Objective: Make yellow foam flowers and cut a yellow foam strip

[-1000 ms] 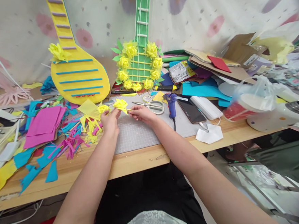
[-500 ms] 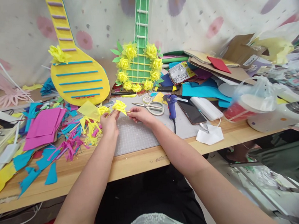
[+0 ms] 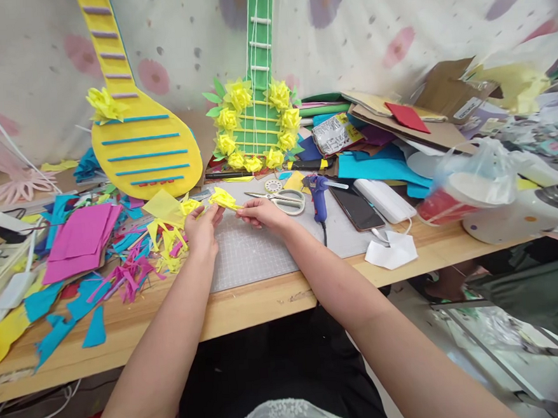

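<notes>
Holding the yellow paper flower (image 3: 221,198) just left of frame centre, the left hand (image 3: 203,230) closes its fingers on one side while the right hand (image 3: 263,214) pinches the thin right end, presumably to steady it. The glue gun (image 3: 318,200) lies right of centre, apparently parked within reach.

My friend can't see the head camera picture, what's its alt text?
Left hand and right hand hold a yellow flower over a gray mat. Behind stand a yellow guitar and a flower-edged green one; scraps lie left, scissors and a glue gun right.
</notes>
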